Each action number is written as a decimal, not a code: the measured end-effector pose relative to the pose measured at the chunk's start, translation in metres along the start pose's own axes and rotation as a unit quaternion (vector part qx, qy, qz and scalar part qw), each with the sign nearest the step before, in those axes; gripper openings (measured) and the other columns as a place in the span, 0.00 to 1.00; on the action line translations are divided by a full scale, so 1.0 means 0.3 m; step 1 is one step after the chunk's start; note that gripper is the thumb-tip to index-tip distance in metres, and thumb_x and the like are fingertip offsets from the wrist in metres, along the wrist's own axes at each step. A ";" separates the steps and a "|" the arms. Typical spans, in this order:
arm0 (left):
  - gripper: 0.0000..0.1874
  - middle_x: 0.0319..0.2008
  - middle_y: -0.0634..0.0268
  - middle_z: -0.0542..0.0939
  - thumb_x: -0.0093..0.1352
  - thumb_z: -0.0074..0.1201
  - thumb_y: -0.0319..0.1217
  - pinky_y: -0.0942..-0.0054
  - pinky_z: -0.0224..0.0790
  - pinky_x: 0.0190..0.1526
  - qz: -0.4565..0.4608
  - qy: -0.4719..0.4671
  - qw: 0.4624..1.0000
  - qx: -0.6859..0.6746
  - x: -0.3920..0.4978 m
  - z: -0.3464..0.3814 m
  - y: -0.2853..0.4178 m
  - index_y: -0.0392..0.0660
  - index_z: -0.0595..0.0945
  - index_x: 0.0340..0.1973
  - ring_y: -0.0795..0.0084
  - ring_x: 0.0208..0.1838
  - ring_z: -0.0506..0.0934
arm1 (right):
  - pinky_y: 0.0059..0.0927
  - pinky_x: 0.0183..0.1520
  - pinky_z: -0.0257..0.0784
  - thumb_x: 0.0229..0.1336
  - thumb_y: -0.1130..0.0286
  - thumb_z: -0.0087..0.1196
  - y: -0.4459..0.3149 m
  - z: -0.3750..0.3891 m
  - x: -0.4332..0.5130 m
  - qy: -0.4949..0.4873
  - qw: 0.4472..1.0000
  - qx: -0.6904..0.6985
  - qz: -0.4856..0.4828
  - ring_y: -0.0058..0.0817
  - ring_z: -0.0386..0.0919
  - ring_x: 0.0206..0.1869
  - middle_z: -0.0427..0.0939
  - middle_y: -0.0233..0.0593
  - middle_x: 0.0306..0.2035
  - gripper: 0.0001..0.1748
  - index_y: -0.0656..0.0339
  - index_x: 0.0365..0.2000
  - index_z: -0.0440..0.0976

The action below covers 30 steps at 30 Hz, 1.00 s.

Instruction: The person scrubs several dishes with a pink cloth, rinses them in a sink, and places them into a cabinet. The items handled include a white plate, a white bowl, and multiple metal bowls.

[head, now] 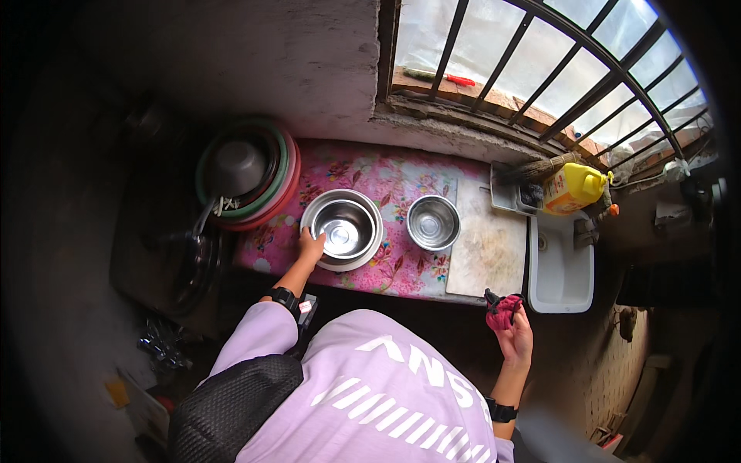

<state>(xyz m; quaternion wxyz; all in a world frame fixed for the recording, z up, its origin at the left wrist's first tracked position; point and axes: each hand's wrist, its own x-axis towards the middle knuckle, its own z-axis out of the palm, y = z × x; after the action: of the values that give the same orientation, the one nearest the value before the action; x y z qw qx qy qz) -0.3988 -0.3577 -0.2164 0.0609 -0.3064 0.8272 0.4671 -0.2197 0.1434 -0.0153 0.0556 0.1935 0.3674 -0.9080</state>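
My left hand (pixel 311 246) grips the near-left rim of a shiny metal bowl (pixel 343 228), the thumb lying over its edge. That bowl sits inside a wider, paler basin (pixel 347 266) on the table. Bunched in my right hand (pixel 515 338) is a dark red cloth (pixel 502 312) with black edging, held in the air off the table's front edge. A second metal bowl (pixel 433 223) stands apart to the right, beside a worn pale board (pixel 489 249).
A flowered pink cloth (pixel 399 263) covers the table. Stacked plastic basins (pixel 283 191) with a metal pot (pixel 234 168) on top stand left. On the right are a white sink (pixel 561 289), a yellow jug (pixel 573 188), a straw brush (pixel 541 168) and a small tray (pixel 503 191). A barred window (pixel 521 52) rises behind.
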 end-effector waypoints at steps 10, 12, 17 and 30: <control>0.38 0.55 0.39 0.73 0.60 0.65 0.44 0.51 0.70 0.55 0.081 0.009 0.946 0.313 -0.091 -0.081 0.187 0.36 0.68 0.59 0.41 0.56 0.75 | 0.50 0.59 0.72 0.64 0.79 0.40 0.034 -0.052 0.029 0.049 0.998 0.023 -0.017 0.36 0.76 0.54 0.77 0.38 0.50 0.19 0.60 0.54 0.69; 0.31 0.53 0.44 0.73 0.62 0.63 0.39 0.51 0.70 0.53 0.160 0.041 0.939 0.301 -0.119 -0.086 0.246 0.38 0.70 0.56 0.44 0.53 0.76 | 0.50 0.60 0.72 0.64 0.79 0.40 0.031 -0.047 0.023 0.064 0.997 0.019 -0.026 0.38 0.76 0.55 0.76 0.39 0.52 0.20 0.60 0.55 0.68; 0.24 0.47 0.47 0.75 0.63 0.64 0.38 0.57 0.75 0.39 0.315 -0.170 0.923 0.138 -0.148 0.090 0.373 0.38 0.74 0.48 0.55 0.36 0.80 | 0.48 0.61 0.71 0.67 0.76 0.42 0.027 -0.014 -0.010 0.092 0.992 0.063 -0.055 0.39 0.76 0.55 0.76 0.40 0.53 0.18 0.60 0.55 0.68; 0.22 0.39 0.55 0.75 0.62 0.64 0.30 0.68 0.77 0.23 -0.123 -0.189 0.965 -0.131 -0.191 0.683 0.349 0.42 0.67 0.45 0.65 0.33 0.79 | 0.50 0.64 0.67 0.68 0.69 0.47 0.095 -0.124 -0.326 0.219 0.956 0.161 -0.108 0.53 0.69 0.63 0.75 0.45 0.55 0.17 0.59 0.54 0.71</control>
<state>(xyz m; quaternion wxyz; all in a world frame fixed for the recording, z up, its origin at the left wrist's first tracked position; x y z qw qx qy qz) -0.4497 -0.1265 -0.2310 0.2320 -0.3173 0.6881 0.6099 -0.1113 0.1445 -0.0198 -0.1563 0.3532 0.2383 -0.8911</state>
